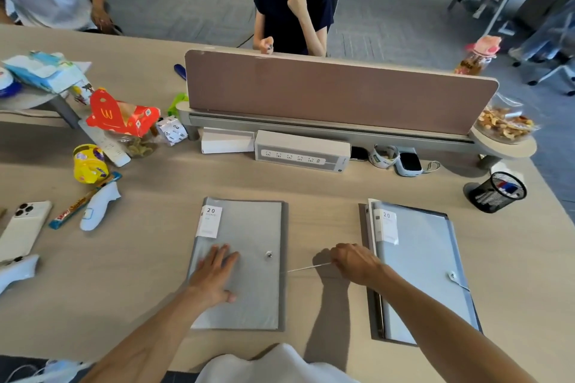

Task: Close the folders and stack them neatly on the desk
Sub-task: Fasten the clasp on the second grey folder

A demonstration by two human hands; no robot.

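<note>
Two grey folders lie flat on the desk, side by side and apart. The left folder [252, 227] is closed, with a white "20" label at its top left and a small metal button [268, 255] on its cover. My left hand [214, 274] presses flat on this cover, fingers spread. My right hand [354, 261] is pinched on the folder's thin white elastic string [308, 267], pulled taut to the right from the folder's right edge. The right folder [426, 258] also lies closed, with its own label and a string at its button.
A black mesh pen cup [497, 193] stands at the far right. A power strip [301, 152] and a brown divider panel [339, 93] run along the back. Snacks, a white phone [25, 227] and white controllers crowd the left side. A person sits beyond the divider.
</note>
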